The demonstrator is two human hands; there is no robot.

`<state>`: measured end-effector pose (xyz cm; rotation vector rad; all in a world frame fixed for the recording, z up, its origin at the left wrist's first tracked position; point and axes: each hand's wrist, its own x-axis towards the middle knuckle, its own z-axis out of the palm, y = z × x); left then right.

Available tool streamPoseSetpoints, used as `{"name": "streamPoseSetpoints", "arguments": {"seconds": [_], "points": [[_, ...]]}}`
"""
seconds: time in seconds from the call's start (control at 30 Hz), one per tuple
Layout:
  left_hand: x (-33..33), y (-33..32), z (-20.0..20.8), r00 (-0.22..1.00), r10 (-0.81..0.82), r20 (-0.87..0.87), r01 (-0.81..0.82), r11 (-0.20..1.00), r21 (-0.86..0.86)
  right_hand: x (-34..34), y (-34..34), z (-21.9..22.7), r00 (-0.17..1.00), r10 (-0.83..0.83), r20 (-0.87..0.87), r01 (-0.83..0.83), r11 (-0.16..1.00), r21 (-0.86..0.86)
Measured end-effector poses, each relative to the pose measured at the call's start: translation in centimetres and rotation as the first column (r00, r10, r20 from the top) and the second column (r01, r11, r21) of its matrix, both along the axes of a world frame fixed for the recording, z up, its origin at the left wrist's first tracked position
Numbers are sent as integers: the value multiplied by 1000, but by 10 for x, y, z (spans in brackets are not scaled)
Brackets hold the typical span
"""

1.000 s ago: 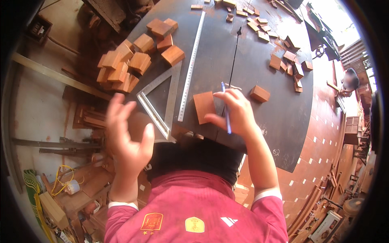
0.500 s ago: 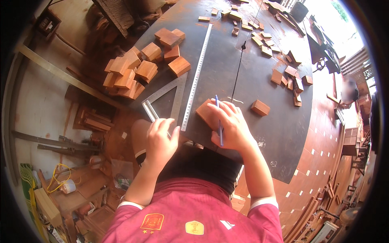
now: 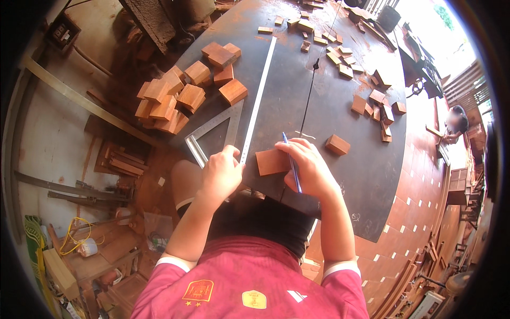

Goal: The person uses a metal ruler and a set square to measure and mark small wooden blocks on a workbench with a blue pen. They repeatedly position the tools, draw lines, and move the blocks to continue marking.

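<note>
At the near edge of the dark table [image 3: 366, 175], a rectangular wooden block [image 3: 270, 162] lies just right of the lower end of a steel rule [image 3: 260, 98], with one broad face turned upward. The right hand [image 3: 312, 169] covers the right end of the block and is closed on a blue pen [image 3: 295, 173], which slants across the fingers. The left hand [image 3: 222, 173] is set over the near corner of a metal square [image 3: 210, 123], forefinger and thumb bent close together beside the rule; whether it grips the square, the rule or neither cannot be told, since the palm hides the contact. The two hands are apart, with the block's left end between them.

Handling notes. The block should behave as a stiff, solid part: light enough for one hand, and unlikely to deform under finger pressure. Its sawn faces look dry and should give fair friction; the smooth tabletop may let the block slide if pushed from one side only. Corners are probably the parts most liable to chip. Take hold across two opposite long sides, near one end, leaving the upper face uncovered. The square and the rule should be rigid, thin and slicker than wood; lift the square by its thick stock and the rule by its long edges. A single block [image 3: 337, 144] stands clear to the right; a block pile [image 3: 164, 106] sits beyond the square at left.
</note>
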<state>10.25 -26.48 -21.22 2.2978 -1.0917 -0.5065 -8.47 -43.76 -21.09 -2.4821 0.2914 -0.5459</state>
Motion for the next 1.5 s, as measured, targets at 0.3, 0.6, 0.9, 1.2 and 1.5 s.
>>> {"name": "streamPoseSetpoints", "arguments": {"seconds": [0.3, 0.6, 0.9, 1.2, 1.5], "points": [[27, 37, 4, 815, 1, -579, -133, 974, -186, 16, 41, -4, 950, -313, -18, 312, 948, -58], [21, 55, -7, 721, -1, -693, -223, 947, -232, 22, 46, -7, 1000, -15, 25, 12, 989, 148], [11, 49, -5, 597, 7, -802, -233, 958, -165, 17, 28, 4, 996, 85, -40, -84, 996, 18], [2, 44, -12, 631, 21, -775, -179, 977, -119, 16, 28, -1, 994, 104, 15, -106, 980, 167], [1, 44, -13, 660, 37, -750, -195, 973, -123, 18, 27, -2, 993, 118, 8, -119, 986, 113]]}}
